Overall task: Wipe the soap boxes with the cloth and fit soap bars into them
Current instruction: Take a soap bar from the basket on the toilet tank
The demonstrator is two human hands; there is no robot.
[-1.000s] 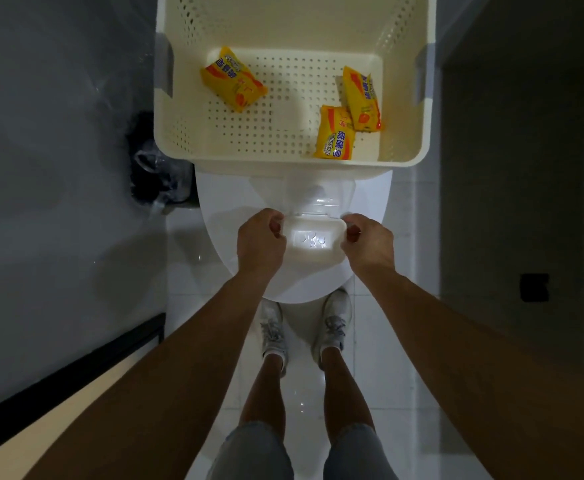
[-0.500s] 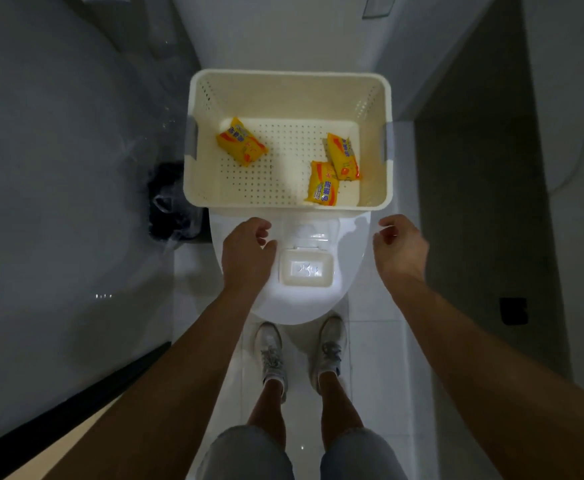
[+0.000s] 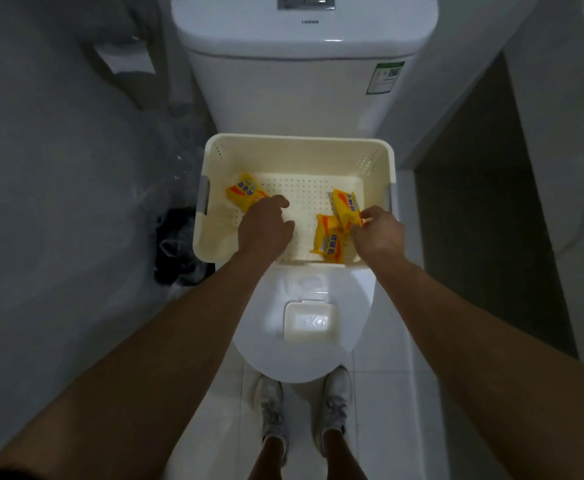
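A cream perforated basket (image 3: pixel 214 244) stands on the back of the closed toilet lid and holds three yellow wrapped soap bars. My left hand (image 3: pixel 266 226) hangs inside it over the lower corner of the left soap bar (image 3: pixel 244 194), fingers loosely curled and gripping nothing I can see. My right hand (image 3: pixel 379 232) pinches the near end of the right soap bar (image 3: pixel 345 204). The third soap bar (image 3: pixel 328 242) lies between my hands, just left of my right hand. A translucent white soap box (image 3: pixel 309 322), lid shut, sits on the toilet lid (image 3: pixel 259 344) nearer to me. No cloth is in view.
The toilet tank (image 3: pixel 304 81) rises behind the basket. A black bin with a plastic bag (image 3: pixel 179 247) stands on the floor to the left, against a grey wall. My feet in pale shoes (image 3: pixel 271 410) stand on white tiles before the bowl. A dark wall panel lies to the right.
Both hands let go of the soap box and moved forward into the basket. The right hand has taken hold of the right soap bar. The view has pulled back and tilted upward.
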